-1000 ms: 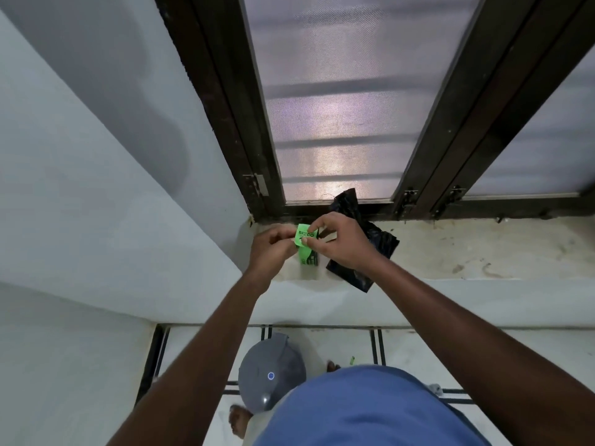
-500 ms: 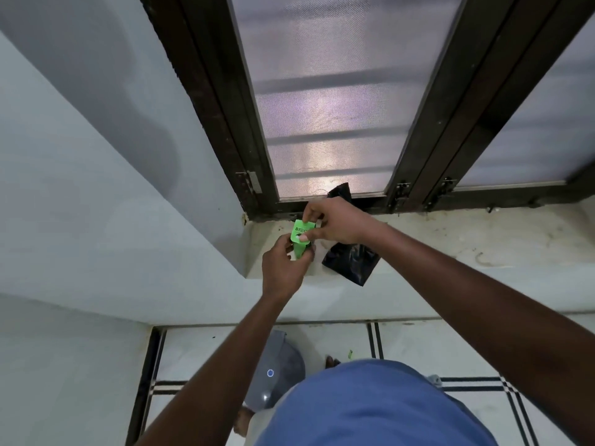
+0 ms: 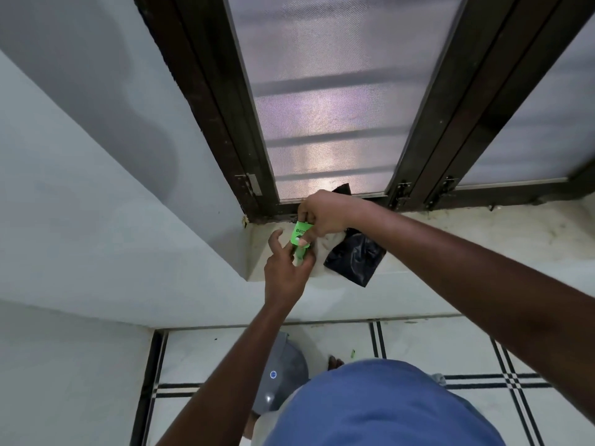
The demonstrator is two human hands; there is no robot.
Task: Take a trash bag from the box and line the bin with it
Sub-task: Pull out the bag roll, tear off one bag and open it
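Lying on the pale stone window sill (image 3: pixel 450 239), a black plastic bag (image 3: pixel 355 255) touched the dark wooden frame (image 3: pixel 206 101). The right hand (image 3: pixel 325 214) pinched the small green cardboard box (image 3: pixel 299 236) with curled fingers. The left hand (image 3: pixel 286 272) gripped its lower end, index finger extended.

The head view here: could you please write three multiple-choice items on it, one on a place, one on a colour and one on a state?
1. Where does the black bag lie?
A. on the window ledge
B. on the floor
C. inside the bin

2. What colour is the box?
A. red
B. bright green
C. white

3. What is the right hand doing?
A. hanging idle
B. pressing flat on the wall
C. gripping the box

Answers: 1 A, the bag rests on the ledge beside the hands. 2 B, the green box shows between the hands. 3 C, its fingers curl round the box top, while the left hand pinches the lower end.
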